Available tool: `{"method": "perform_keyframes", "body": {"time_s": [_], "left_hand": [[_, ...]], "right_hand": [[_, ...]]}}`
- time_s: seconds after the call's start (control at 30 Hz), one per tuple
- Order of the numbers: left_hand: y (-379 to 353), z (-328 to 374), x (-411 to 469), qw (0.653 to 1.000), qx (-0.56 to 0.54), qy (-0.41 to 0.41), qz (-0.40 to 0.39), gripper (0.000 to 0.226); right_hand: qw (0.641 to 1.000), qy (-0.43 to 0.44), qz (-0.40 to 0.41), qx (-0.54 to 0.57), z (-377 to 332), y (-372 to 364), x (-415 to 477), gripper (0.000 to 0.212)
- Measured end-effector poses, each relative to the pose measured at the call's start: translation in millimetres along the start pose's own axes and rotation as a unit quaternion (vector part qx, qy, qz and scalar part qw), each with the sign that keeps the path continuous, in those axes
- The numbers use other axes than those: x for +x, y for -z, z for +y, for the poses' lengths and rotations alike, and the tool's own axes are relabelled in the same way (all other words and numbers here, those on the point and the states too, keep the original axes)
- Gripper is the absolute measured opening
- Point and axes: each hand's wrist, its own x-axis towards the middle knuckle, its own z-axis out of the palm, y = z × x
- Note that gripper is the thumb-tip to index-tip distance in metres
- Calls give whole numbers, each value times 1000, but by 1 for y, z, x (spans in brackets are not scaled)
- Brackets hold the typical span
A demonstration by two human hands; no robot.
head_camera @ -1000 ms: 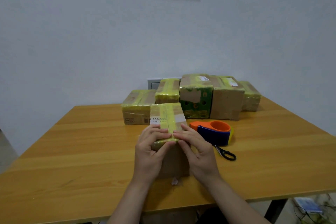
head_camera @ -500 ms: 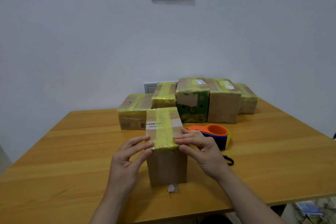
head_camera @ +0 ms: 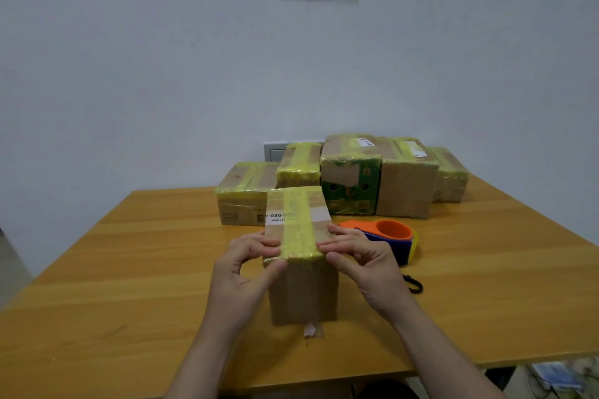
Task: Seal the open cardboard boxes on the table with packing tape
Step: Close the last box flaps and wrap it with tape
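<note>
- Box (head_camera: 301,288) in work stands upright on the table (head_camera: 129,285), directly before the person. A strip of yellow tape (head_camera: 298,227) runs along the middle of its top and bends over the near edge.
- Left hand (head_camera: 240,272) grips the near top edge from 9 o'clock: the fingers lie on the top beside the tape, and the thumb presses on the front face.
- Right hand (head_camera: 363,266) does the same from 3 o'clock, so both hands pinch the box at this edge.
- By my judgement this is the pressing-down step. The strip is already laid, and its end is being smoothed onto the cardboard.
- At 12 o'clock from the box, near the far edge of the table, the other boxes (head_camera: 350,178) stand close together. All carry yellow tape and look sealed.
- Orange and blue tape dispenser (head_camera: 389,236) lies at 2 o'clock, just beside the right hand. Black scissors (head_camera: 413,283) show at 4 o'clock, partly behind the right wrist.
- A small scrap (head_camera: 311,330) lies at 6 o'clock, at the foot of the box.
- No open box is visible, so the task seems almost finished. Whether hidden sides need tape I cannot tell.
</note>
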Motion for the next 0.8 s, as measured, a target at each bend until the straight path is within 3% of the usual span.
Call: {"method": "perform_keyframes", "body": {"time_s": [0.2,0.4,0.57,0.8], "left_hand": [[-6,7,-2,997,46,-40,37,23],[18,9,-4,993,92,-48,57,22],[59,3,-7,990,96,5,104,19],[132,-11,-8,971,172,37,164,15]], "right_hand": [[995,47,64,-53,0,-21,-1,18],[993,63,5,-103,-10,-43,8,23],[995,72,11,-70,-9,-100,28,19],[994,89,-57,-37,-4,-187,72,20]]}}
